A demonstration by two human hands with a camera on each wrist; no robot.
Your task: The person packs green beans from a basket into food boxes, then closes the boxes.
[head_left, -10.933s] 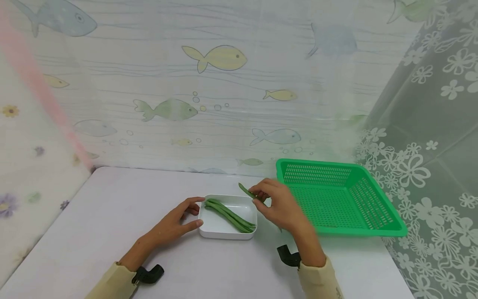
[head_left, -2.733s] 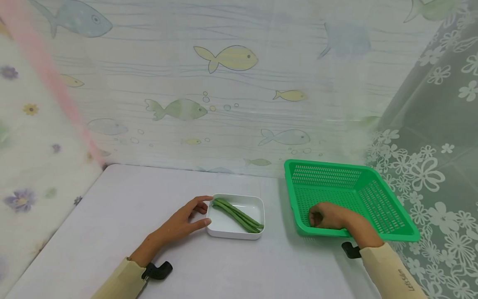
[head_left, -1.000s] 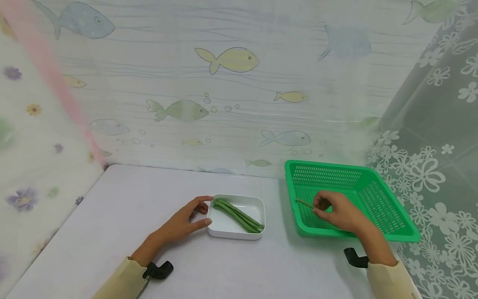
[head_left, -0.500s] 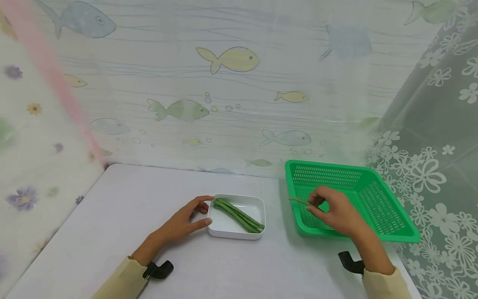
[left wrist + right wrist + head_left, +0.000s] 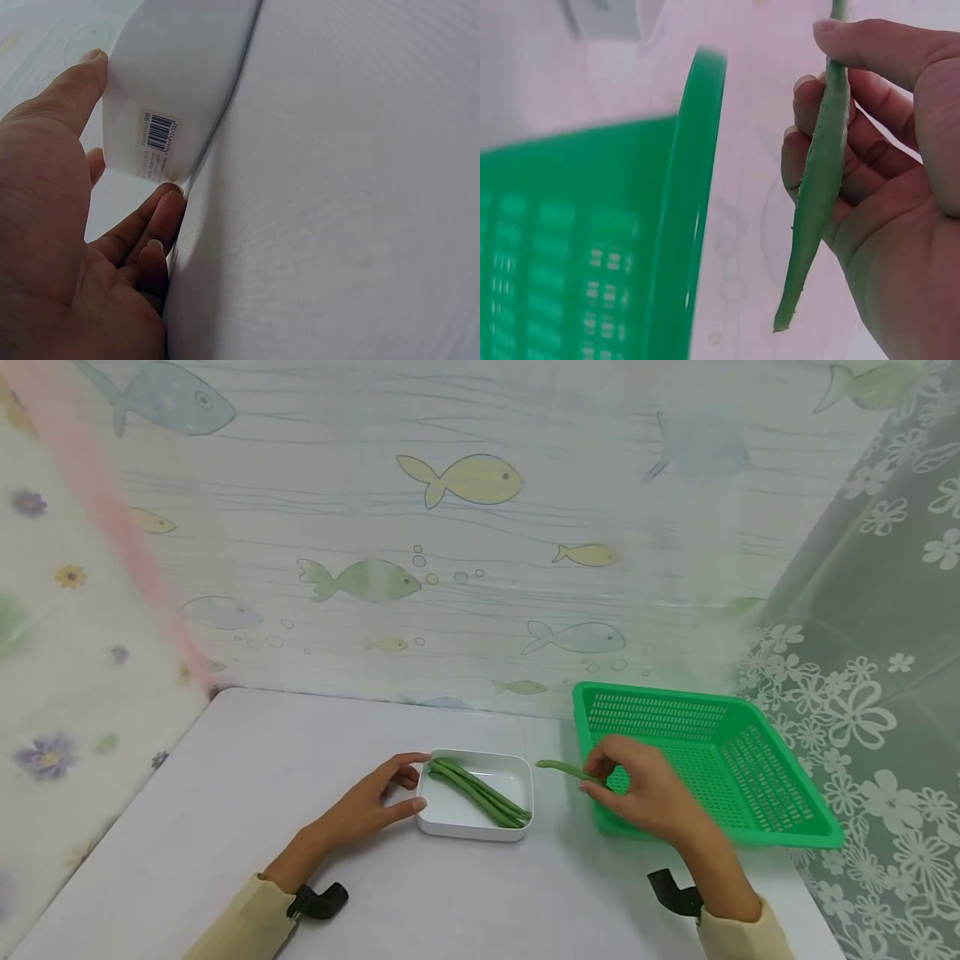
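My right hand (image 5: pixel 637 789) pinches a green bean (image 5: pixel 561 767) between thumb and fingers, at the left edge of the green plastic basket (image 5: pixel 750 777). In the right wrist view the bean (image 5: pixel 821 172) runs lengthwise past the fingers, its pointed end hanging down, beside the basket's rim (image 5: pixel 694 195). Several green beans (image 5: pixel 476 789) lie slantwise in a small white rectangular dish (image 5: pixel 468 833). My left hand (image 5: pixel 367 806) rests against the dish's left end, thumb and forefinger spread. Its thumb (image 5: pixel 86 82) touches the dish wall (image 5: pixel 180 67) with the barcode in the left wrist view.
The dish and basket stand on a white-covered table (image 5: pixel 300 735), the basket to the right. A fish-patterned curtain (image 5: pixel 480 585) hangs behind the table, and a floral one (image 5: pixel 862 718) borders the right. Black wrist mounts (image 5: pixel 318 902) stick out from both sleeves.
My right hand came up from inside the basket with a green bean and has moved left across its edge toward the dish. The left hand and dish have stayed put over the last second.
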